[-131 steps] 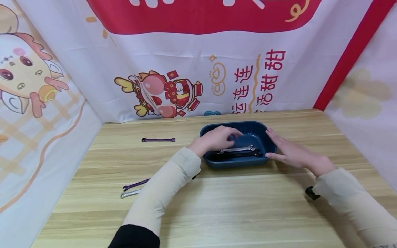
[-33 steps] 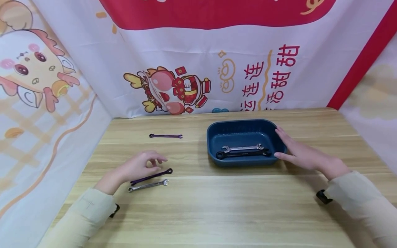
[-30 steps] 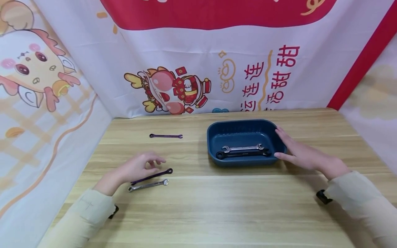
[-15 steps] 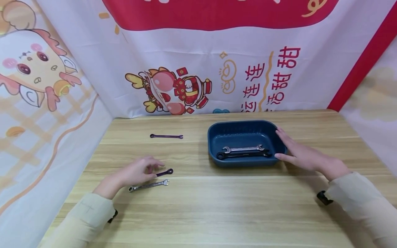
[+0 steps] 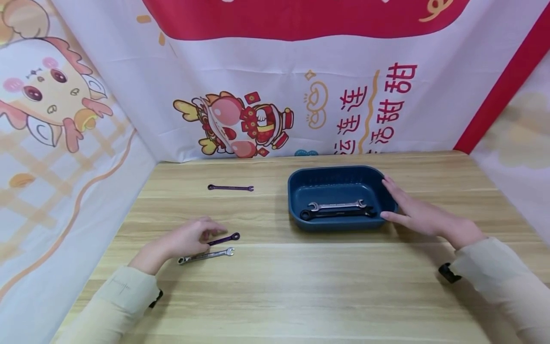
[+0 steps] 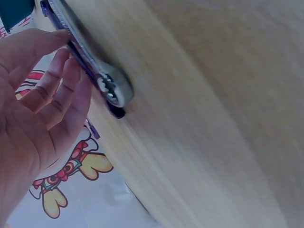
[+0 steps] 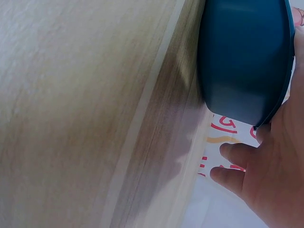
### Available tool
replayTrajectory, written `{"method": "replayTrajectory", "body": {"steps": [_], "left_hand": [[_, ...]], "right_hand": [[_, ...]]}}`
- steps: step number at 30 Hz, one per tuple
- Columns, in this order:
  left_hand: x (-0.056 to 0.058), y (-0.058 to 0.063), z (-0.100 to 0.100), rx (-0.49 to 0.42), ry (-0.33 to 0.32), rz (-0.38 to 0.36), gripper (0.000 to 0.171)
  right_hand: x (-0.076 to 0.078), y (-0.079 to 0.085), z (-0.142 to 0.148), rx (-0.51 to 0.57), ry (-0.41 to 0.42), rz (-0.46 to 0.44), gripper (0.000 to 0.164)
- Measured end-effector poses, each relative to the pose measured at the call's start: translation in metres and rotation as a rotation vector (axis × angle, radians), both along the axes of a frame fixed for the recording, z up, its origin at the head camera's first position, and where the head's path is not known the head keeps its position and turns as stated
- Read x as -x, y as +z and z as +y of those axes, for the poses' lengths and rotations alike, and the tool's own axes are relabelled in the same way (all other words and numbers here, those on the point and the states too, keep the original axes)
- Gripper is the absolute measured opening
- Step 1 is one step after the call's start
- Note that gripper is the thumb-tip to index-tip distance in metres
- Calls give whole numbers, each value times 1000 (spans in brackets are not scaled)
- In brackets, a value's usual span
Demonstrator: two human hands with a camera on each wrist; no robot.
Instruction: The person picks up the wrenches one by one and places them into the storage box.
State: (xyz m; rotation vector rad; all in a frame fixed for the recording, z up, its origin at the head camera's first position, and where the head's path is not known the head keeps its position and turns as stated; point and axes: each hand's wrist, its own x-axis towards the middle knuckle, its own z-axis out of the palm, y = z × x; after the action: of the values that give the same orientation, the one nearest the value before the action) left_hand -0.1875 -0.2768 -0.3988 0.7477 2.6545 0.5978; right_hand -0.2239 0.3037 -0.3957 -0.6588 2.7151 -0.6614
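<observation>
My left hand point(image 5: 186, 240) is at the left of the table, pinching a purple combination wrench point(image 5: 230, 238) between thumb and fingertips; the hand hides part of its shaft. Right beside it lies a silver wrench point(image 5: 215, 254), and in the left wrist view the silver wrench's ring end point(image 6: 114, 88) overlaps the purple one. My right hand point(image 5: 423, 215) touches the right end of a dark blue plastic bin point(image 5: 296, 215), fingers extended along its wall and thumb at the front corner. Inside the bin lie a silver open-end wrench point(image 5: 337, 206) and a black wrench point(image 5: 339, 213).
Another purple wrench point(image 5: 230, 188) lies farther back on the wood-grain table point(image 5: 301, 291). A printed white and red cloth point(image 5: 266, 62) hangs behind the table, with more cloth at both sides.
My left hand has gone from above the bin to the left, then lowered and closed its fingertips on the purple wrench. My right hand has stayed at the bin's end.
</observation>
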Motion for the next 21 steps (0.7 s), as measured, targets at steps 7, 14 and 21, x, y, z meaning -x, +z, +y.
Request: {"method": "replayTrajectory", "body": {"steps": [7, 14, 21], "left_hand": [[-1, 1, 3, 6, -34, -5, 58], [2, -2, 2, 7, -38, 23, 59], [2, -2, 3, 0, -28, 45, 60]], "right_hand": [[0, 2, 0, -21, -1, 1, 94], [0, 3, -1, -13, 0, 0, 94], [0, 2, -1, -8, 5, 7, 93]]}}
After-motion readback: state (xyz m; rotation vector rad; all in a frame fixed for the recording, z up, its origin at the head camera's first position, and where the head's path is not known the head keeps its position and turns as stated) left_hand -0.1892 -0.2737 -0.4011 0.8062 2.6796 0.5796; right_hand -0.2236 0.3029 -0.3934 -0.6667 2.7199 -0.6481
